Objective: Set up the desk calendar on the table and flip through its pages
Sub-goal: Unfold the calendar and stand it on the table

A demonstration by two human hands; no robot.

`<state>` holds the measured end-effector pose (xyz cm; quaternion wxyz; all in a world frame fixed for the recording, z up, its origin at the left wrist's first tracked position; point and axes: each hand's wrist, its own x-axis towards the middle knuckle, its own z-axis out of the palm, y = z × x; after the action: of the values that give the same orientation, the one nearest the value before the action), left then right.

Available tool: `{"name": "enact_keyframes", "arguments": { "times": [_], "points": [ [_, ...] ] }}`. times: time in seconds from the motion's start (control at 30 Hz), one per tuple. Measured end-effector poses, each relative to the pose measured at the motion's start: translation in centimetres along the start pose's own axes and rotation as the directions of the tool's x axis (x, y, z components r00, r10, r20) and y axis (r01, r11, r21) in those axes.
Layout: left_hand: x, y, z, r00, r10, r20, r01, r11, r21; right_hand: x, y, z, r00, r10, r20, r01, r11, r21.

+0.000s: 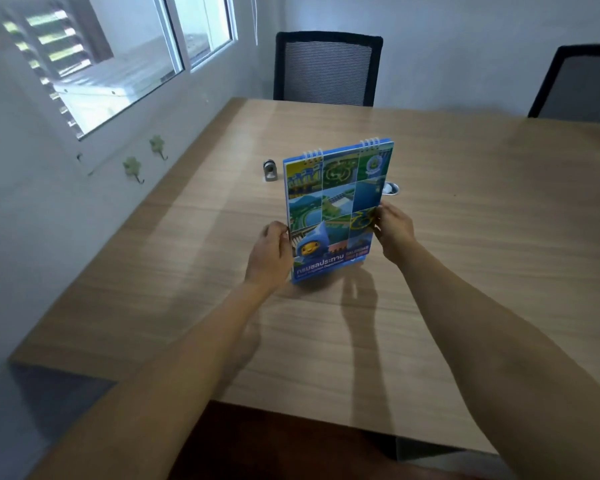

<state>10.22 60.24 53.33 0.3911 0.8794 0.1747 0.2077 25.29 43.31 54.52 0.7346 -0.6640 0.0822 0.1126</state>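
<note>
I have the desk calendar [338,209] upright near the middle of the counter [482,237], my left hand [269,252] and right hand [394,230] pinching its side edges. I'd spread the base evenly so it stands before flipping.

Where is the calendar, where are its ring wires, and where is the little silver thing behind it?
calendar [329,216]: head view, middle of its picture cover.
ring wires [370,143]: head view, right set at the top edge.
silver thing [270,170]: head view, its front face.
</note>
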Motion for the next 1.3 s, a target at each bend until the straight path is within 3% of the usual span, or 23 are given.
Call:
{"name": "enact_keyframes", "arguments": {
  "times": [0.23, 0.4, 0.57, 0.73, 0.83, 0.93, 1.03, 1.1, 1.17, 1.3],
  "points": [
    [4.3, -0.7, -4.5, 0.981, 0.071, 0.180, -0.082, 0.995, 0.057, 0.1, 0.2, 0.7, 0.999, -0.005, -0.040, 0.004, 1.000, -0.018],
    [6.6, 0.0, -5.8, 0.913, 0.269, 0.306, -0.327, 0.932, 0.157, -0.2, 0.4, 1.1, 0.998, -0.009, -0.069, 0.009, 1.000, 0.003],
    [8.0, -0.2, -5.6, 0.845, 0.336, 0.415, -0.408, 0.908, 0.095, -0.3, 0.6, 1.4, 0.996, 0.032, -0.088, -0.032, 0.999, 0.002],
    [7.3, -0.2, -4.8, 0.836, 0.407, 0.367, -0.441, 0.897, 0.012, -0.5, 0.6, 1.5, 0.994, 0.046, -0.100, -0.050, 0.998, -0.044],
    [7.2, -0.2, -4.6, 0.846, 0.373, 0.380, -0.422, 0.905, 0.051, -1.5, 0.2, 1.8, 0.999, -0.001, -0.050, -0.010, 0.979, -0.203],
    [7.3, -0.2, -4.6, 0.845, 0.332, 0.420, -0.377, 0.926, 0.025, -4.4, 1.4, 2.2, 0.986, -0.156, -0.058, 0.126, 0.926, -0.355],
    [7.1, 0.1, -4.7, 0.839, 0.331, 0.432, -0.396, 0.916, 0.068, -8.9, 5.7, 2.7, 0.931, -0.365, -0.001, 0.309, 0.790, -0.529],
    [7.0, 0.3, -4.7, 0.841, 0.343, 0.419, -0.417, 0.904, 0.098, -10.9, 8.7, 3.4, 0.943, -0.329, 0.048, 0.279, 0.703, -0.654],
    [6.9, 0.4, -4.7, 0.840, 0.340, 0.422, -0.420, 0.901, 0.110, -11.3, 10.6, 4.4, 0.944, -0.331, 0.006, 0.220, 0.614, -0.758],
    [6.3, 0.8, -5.0, 0.845, 0.336, 0.416, -0.421, 0.897, 0.133, -11.6, 10.7, 7.3, 0.924, -0.377, -0.059, 0.173, 0.551, -0.816]
  ]
}}
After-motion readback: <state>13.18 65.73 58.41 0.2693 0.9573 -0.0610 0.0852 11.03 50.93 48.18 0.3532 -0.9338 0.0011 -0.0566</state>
